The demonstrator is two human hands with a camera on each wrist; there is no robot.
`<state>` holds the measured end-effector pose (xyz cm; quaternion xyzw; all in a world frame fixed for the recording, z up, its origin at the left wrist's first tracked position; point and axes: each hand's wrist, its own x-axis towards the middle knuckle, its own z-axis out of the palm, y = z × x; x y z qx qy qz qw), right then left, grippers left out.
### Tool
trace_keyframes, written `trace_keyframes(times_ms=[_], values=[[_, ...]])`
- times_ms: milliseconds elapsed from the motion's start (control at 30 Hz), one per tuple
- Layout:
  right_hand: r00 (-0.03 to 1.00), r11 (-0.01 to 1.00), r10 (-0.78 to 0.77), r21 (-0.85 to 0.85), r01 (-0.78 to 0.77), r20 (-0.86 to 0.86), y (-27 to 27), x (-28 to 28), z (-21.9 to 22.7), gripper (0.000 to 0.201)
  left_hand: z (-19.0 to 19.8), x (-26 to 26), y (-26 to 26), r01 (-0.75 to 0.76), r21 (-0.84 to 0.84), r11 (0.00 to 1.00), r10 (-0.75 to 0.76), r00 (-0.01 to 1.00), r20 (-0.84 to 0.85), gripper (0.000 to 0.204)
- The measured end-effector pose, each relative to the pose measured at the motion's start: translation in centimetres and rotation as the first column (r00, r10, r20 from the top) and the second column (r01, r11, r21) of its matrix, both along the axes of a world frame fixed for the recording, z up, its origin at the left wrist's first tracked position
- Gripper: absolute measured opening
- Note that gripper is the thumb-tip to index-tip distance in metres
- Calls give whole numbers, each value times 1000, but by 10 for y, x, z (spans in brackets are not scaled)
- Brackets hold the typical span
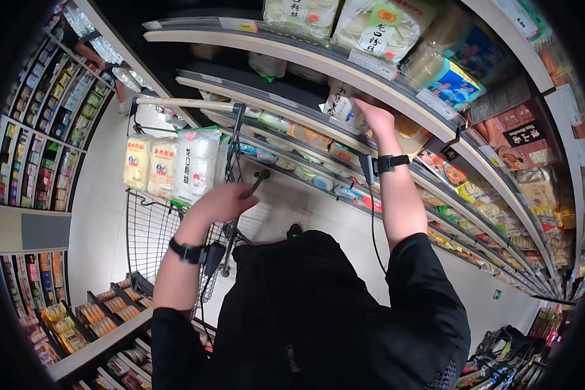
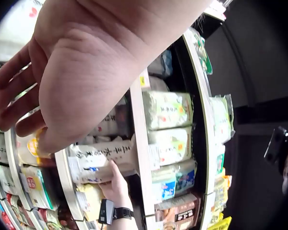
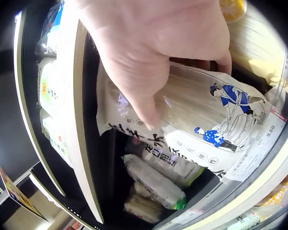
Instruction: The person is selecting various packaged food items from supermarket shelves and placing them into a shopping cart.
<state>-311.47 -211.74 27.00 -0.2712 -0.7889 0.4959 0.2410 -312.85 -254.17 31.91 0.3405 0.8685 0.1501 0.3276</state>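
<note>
The right hand [image 1: 377, 121] grasps a noodle package [image 3: 192, 98] on a store shelf, its thumb pressed on the printed face and its other fingers curled over the long side. The noodle package is long and roughly rectangular; its long axis spans the opening between the shelf lip [image 3: 240, 192] below and the edge of the shelf above, so it stands on end rather than lying flat. The end with the blue-clad figures points down to the shelf lip, beside a price label [image 3: 257, 151], and the opposite end points up toward the higher shelf. The large black characters run in a line along that same axis, and the printed face is turned outward. Through the clear part of the wrapper, the pale noodles also run lengthwise. On one side of it, a yellow pack [image 3: 254, 39] sits close by; on the other, a white packet with a green end [image 3: 154, 181] lies deeper in the shelf. The left hand [image 1: 227, 200] hangs near the shopping cart [image 1: 151, 227], its grip released, with the fingers extended and slightly apart. In the cart, near the handle [image 1: 188, 103], a white vermicelli bag [image 1: 195, 164] stands with its long axis upright, beside two cream-coloured packs [image 1: 161, 172] with red print. A black strap [image 1: 394, 163] circles the right wrist.
</note>
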Motion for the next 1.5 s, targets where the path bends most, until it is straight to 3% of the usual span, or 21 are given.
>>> trace_keyframes(times_ms=[67, 133, 167, 233, 333, 400, 533, 567, 633, 667, 733, 800, 867, 933, 1067, 1133, 1200, 1267, 1333, 1400, 1500], values=[[992, 991, 84, -93, -93, -90, -9, 6, 3, 54, -4, -9, 35, 63, 164, 984, -58, 998, -39, 35], [971, 1000, 25, -13, -23, 237, -12, 15, 13, 46, -10, -23, 70, 77, 255, 964, -55, 994, -93, 42], [998, 998, 59, -9, -59, -34, -30, 25, 23, 46, -18, -29, 85, 63, 332, 941, -15, 989, -144, 45], [996, 999, 47, 21, -45, -78, -22, 23, 8, 40, -27, -40, 114, 51, 411, 910, 35, 979, -199, 49], [958, 995, 93, -19, -101, -271, -36, 32, 5, 37, -38, -53, 149, -35, 530, 847, 79, 995, -60, 54], [946, 995, 86, 81, -64, -314, -44, 36, -1, 41, -52, -58, 162, -102, 651, 752, 11, 990, 142, 62], [932, 996, 86, 54, -71, -353, -45, 33, -1, 46, -47, -59, 181, -101, 708, 699, 69, 995, 74, 85], [928, 996, 86, 56, -71, -361, -41, 32, -2, 46, -46, -61, 185, -6, 704, 711, 75, 995, -67, 87], [992, 991, 124, -39, -125, -32, -27, 30, -2, 47, -37, -62, 190, -66, 715, 696, 52, 998, 41, 86], [991, 991, 126, -37, -127, -40, -22, 25, -4, 47, -29, -59, 190, -135, 718, 683, 28, 987, 159, 85], [971, 983, -162, 117, 143, 176, -11, 12, -11, 58, -32, -59, 191, -92, 735, 672, 43, 995, 86, 75], [989, 971, -150, 186, 148, -4, 1, 7, -27, 61, -41, -62, 188, -154, 669, 728, -2, 974, 227, 62], [981, 994, -74, 66, 87, -182, 2, -7, -19, 61, -31, -66, 181, -104, 707, 700, 1, 989, 145, 51], [991, 987, -61, 141, 78, -121, 2, -10, -13, 56, -18, -69, 175, -204, 716, 668, 34, 969, 245, 48], [980, 985, -76, 139, 102, -182, -36, 22, 8, 52, 13, -85, 159, -200, 723, 662, 276, 961, 12, 33], [961, 961, -224, 125, 246, -163, -57, 38, -8, 55, 31, -91, 144, -268, 727, 632, 314, 946, 76, 31], [950, 977, -210, -9, 214, -231, -79, 57, -27, 53, 40, -108, 142, 36, 832, 554, 526, 759, -383, 38], [965, 965, 57, -232, -118, -255, -112, 74, 15, 44, 57, -127, 138, 117, 847, 518, 658, 579, -482, 50], [926, 990, 138, 16, -141, -352, -121, 72, 58, 43, 90, -150, 144, 133, 882, 452, 652, 625, -429, 67], [861, 931, 81, 347, 115, -502, -115, 64, 98, 44, 118, -165, 152, 122, 891, 437, 621, 676, -397, 76], [805, 836, -39, 422, 351, -592, -102, 43, 142, 63, 150, -179, 167, 81, 912, 403, 505, 811, -295, 94]])
